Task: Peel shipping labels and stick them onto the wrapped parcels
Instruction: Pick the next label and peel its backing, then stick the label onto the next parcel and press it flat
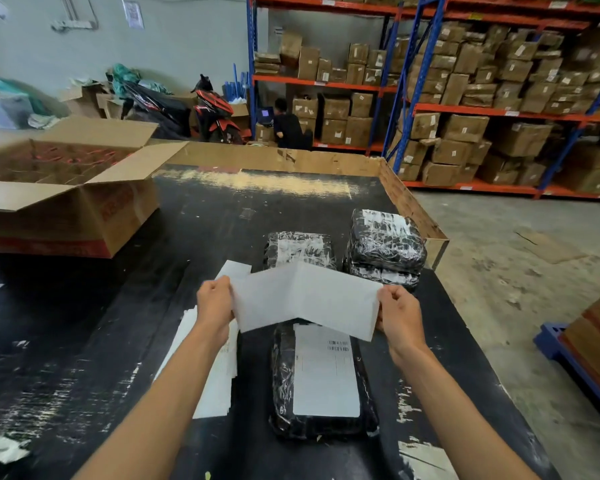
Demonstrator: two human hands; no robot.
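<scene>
a white label sheet is pinched at its left edge by the left hand and at its right edge by the right hand, held above a labelled black parcel near the worktop's front edge

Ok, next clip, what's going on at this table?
A person stands at a black table labelling black wrapped parcels. Both hands hold one white label sheet in the air, the left hand pinching its left edge and the right hand its right edge. Below it, the nearest parcel already carries a label. Two more parcels lie farther back, and a stack of label sheets sits to the left.
</scene>
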